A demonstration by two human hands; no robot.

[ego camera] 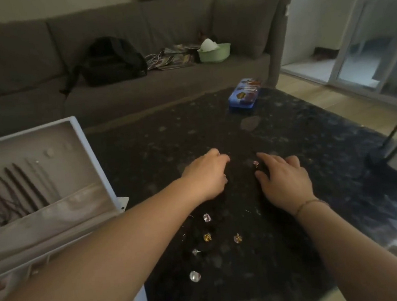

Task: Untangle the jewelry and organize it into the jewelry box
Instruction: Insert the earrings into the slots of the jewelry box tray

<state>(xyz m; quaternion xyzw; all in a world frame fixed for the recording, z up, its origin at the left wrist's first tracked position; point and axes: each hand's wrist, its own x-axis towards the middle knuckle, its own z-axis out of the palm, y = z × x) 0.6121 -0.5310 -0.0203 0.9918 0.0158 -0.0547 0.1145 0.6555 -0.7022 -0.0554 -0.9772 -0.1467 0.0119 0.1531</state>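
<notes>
Landmark: dark stone table (286, 129); all places read from it
Left hand (206, 173): over the table's middle, palm down, fingers curled downward; cannot tell whether it grips anything, fingertips hidden
Right hand (282, 177): beside the left, palm down, fingers spread and relaxed, holding nothing visible; a small pink gem (255, 163) lies at its index finger, contact unclear
Loose jewelry: on the table's near part, below the hands; pink stone (207, 217); gold piece (207, 237); pinkish gold piece (237, 238); clear stud (195, 251); clear round stone (194, 276); all apart, none tangled
Jewelry box (93, 158): at the table's left edge, lid open; dark necklaces (17, 188) hang in a row inside the lid
Blue tin (244, 94): on the table's far side
Sofa (136, 36): beyond the table; black backpack (112, 59) and green bowl (213, 52) on its seat
</notes>
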